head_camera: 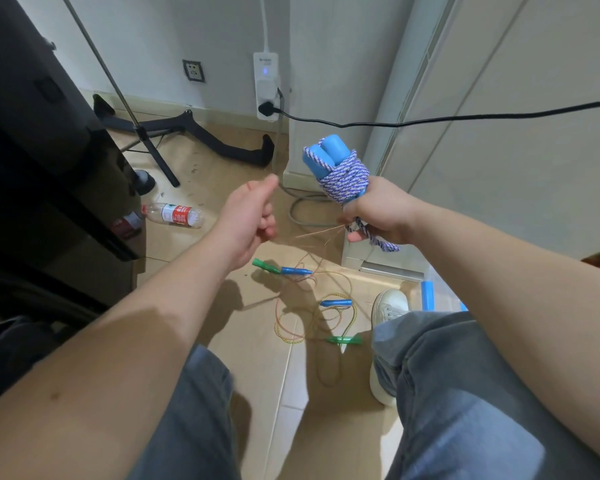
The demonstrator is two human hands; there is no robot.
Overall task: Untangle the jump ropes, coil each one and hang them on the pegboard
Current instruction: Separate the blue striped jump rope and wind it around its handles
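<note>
1. Dark furniture (32, 133) walls off the floor's (194, 258) left edge. A plastic bottle (175, 213) lies on its side at the foot of it.
2. A stand's black legs (222, 147) spread along the floor's far edge under the wall, and its pole slants up toward the top left.
3. My left hand (253, 216) hangs over the middle of the floor, fingers curled in and thumb stuck out. A thin, blurred strand runs from beside it toward my other hand. I cannot tell whether I am pinching it.
4. Below my hands the thin jump ropes (291, 317) lie in tangled loops mid-floor, with 2 green handles (265, 265) and 2 blue handles (297, 270) among them. Bare tiles lie open between the tangle and the bottle.
5. A power strip (265, 84) hangs on the wall at the far edge. A black cable (465, 117) leaves it and crosses the air rightward, just above the bundle I hold. A grey cable (298, 206) loops on the floor beneath.
6. My right hand (378, 213) grips the blue-and-white jump rope (340, 181), wound tight round its 2 blue foam handles (326, 150) and held upright. A loose tail hangs below my fist.
7. A white cabinet base (361, 258) closes the floor's right edge just behind that hand. My white shoe (388, 306) stands near it, and another blue foam grip (426, 295) lies just beside the shoe, partly hidden by my arm.
</note>
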